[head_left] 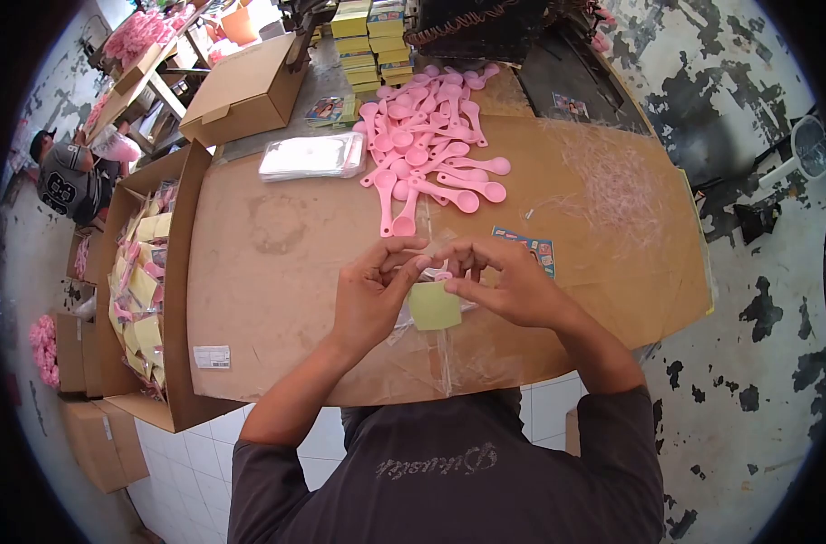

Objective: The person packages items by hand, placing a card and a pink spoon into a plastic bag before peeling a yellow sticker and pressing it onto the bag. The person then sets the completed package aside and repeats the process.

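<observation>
Near the front of the cardboard-covered table, my left hand (pixel 377 286) and my right hand (pixel 508 279) meet with fingers pinched. Between them is a small clear plastic bag (pixel 402 319) with a pale yellow-green card (pixel 436 308) at it. Just above the card shows a bit of pink, whose full shape my fingers hide. My right thumb lies by the card's upper corner, while my left fingertips close on the bag's upper edge. A blue printed card (pixel 544 257) lies partly behind my right hand. Beyond my hands spreads a heap of pink measuring spoons (pixel 422 136).
A stack of clear plastic bags (pixel 313 157) lies left of the spoons. Stacks of yellow cards (pixel 363 45) stand at the back. At left, an open carton (pixel 179 335) holds many filled packets. Plastic strands (pixel 621 186) litter the right side. Another person (pixel 73 177) sits far left.
</observation>
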`<state>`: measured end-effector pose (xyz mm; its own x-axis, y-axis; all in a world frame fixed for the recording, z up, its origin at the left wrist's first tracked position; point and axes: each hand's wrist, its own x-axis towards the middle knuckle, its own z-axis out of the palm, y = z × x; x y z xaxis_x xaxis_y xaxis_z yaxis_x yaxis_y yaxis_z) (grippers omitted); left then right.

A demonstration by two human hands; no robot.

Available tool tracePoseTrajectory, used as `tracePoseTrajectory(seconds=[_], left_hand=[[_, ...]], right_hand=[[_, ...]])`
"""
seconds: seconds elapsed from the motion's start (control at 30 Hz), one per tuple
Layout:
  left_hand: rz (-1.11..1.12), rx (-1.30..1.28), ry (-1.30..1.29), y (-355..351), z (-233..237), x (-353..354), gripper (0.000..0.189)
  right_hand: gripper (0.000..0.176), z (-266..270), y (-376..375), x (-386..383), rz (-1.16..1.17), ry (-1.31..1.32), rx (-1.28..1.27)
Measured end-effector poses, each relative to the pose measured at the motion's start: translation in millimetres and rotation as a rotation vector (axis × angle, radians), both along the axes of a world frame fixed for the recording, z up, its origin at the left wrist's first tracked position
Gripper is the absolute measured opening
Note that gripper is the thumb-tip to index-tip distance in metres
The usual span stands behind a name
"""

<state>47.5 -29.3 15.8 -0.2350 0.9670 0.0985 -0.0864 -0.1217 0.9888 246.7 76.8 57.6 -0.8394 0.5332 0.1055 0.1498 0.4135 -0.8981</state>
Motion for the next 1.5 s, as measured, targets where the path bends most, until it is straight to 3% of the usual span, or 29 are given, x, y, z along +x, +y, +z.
tracePoseTrajectory(seconds=[0.1,0.4,0.7,1.03,1.5], left_hand=[[-0.055,0.022,-0.071,-4.6,6.9,-7.4,0.032],[-0.056,-0.082,0.028,-3.5,-3.0,-13.0,0.021],[-0.004,-0.031,0.122,-2.9,-12.4,-15.2,0.015],[-0.069,0.036,0.256,-0.2,-18.3,-20.9,0.019],[-0.092,-0.133,-0.026,3.8,-30.5,-17.8,0.02]], right_hand=[[0.026,-18.1,9.2,-4.8,0.006,0.117,-0.203],[0.017,-17.5,15.8,-1.5,-0.107,0.126,-0.123],[0.011,-34.8,24.2,0.8,-0.048,0.184,-0.357],[0.015,-43.1,38.3,9.1,0.034,0.175,-0.281],[0.021,-45.0,43.0,13.3,0.091,0.142,-0.176]])
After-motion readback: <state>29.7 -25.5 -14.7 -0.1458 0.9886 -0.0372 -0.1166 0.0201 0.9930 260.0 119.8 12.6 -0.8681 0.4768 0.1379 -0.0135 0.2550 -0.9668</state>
